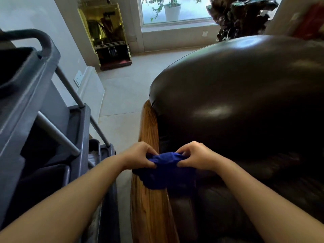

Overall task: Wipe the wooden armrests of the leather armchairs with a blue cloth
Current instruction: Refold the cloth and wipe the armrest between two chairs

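Observation:
A blue cloth [166, 171] is bunched over the wooden armrest [149, 204] of a dark brown leather armchair [236, 102]. My left hand [140, 156] pinches the cloth's left edge and my right hand [194, 156] pinches its right edge, both just above the armrest. The cloth hangs down between them and drapes onto the wood and the leather beside it. The armrest runs from the bottom of the view up to the chair's rounded back.
A grey cleaning cart [35, 111] with metal bars stands close on the left. Pale tiled floor [122, 92] lies between cart and chair. Farther back are a gold-framed cabinet [107, 34], a window with a potted plant [172, 9] and a dark carved root sculpture [240, 16].

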Demonstrator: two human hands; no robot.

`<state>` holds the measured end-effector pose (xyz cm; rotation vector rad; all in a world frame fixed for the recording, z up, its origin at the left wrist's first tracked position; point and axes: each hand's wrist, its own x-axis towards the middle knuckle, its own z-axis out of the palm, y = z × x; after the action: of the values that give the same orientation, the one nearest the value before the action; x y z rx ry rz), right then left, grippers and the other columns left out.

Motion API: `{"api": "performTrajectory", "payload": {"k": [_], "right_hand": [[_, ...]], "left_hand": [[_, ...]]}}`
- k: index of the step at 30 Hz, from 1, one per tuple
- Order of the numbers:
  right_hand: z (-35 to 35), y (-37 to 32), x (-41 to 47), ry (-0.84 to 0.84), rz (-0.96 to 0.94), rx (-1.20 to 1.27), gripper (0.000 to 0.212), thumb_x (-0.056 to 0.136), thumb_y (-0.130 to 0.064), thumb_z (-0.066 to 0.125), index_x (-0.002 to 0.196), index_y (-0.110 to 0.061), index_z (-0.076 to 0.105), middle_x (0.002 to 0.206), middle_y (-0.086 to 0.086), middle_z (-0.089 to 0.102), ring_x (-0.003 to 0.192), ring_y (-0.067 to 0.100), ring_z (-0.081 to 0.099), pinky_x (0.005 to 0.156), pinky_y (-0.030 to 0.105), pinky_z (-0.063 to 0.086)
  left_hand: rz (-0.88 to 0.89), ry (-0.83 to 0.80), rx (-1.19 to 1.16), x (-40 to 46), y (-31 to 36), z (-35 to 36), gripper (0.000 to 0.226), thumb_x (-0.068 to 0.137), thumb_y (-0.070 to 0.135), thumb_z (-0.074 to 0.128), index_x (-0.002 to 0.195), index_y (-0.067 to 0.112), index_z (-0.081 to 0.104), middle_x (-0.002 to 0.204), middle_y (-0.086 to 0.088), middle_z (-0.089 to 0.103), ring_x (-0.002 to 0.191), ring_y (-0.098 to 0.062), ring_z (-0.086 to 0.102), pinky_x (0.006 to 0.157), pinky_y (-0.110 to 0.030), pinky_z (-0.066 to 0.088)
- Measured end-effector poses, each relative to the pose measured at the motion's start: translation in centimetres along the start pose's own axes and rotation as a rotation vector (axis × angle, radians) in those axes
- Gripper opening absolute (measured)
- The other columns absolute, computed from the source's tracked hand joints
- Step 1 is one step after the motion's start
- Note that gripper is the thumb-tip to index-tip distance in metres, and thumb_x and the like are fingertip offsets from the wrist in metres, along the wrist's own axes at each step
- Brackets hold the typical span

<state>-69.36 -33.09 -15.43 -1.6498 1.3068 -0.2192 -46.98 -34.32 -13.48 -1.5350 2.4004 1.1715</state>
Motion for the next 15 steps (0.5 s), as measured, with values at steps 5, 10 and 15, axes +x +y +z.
{"api": "performTrajectory", "payload": {"k": [5,10,15], "right_hand": [[-5.7,-4.4,-8.5,0.045,-0.017,0.016,0.034,0.072,-0.017,0.072,0.104,-0.028,0.067,0.095,0.002,0.072,0.085,0.013,0.069,0.08,0.038,0.057],[-11.6,-8.4,-19.8,0.175,-0.014,0.0,0.031,0.071,-0.011,0.072,0.097,-0.028,0.069,0.091,0.001,0.074,0.083,0.015,0.07,0.081,0.041,0.057],[-16.2,-10.1,-33.4,0.362,-0.007,-0.077,0.031,0.07,-0.016,0.074,0.099,-0.026,0.07,0.09,0.0,0.073,0.083,0.013,0.069,0.082,0.038,0.056]], "left_hand": [[0.079,0.018,-0.011,-4.0,8.8,-4.4,0.023,0.077,0.015,0.066,0.097,0.025,0.069,0.082,0.015,0.065,0.077,-0.004,0.063,0.066,-0.018,0.05],[0.193,0.054,0.004,-8.3,19.5,-7.4,0.022,0.079,0.017,0.066,0.099,0.026,0.069,0.085,0.014,0.067,0.079,-0.004,0.064,0.062,-0.014,0.051],[0.327,0.087,0.054,-11.9,31.7,-7.0,0.023,0.075,0.02,0.07,0.098,0.024,0.071,0.086,0.008,0.071,0.075,0.0,0.064,0.069,-0.01,0.049]]}}
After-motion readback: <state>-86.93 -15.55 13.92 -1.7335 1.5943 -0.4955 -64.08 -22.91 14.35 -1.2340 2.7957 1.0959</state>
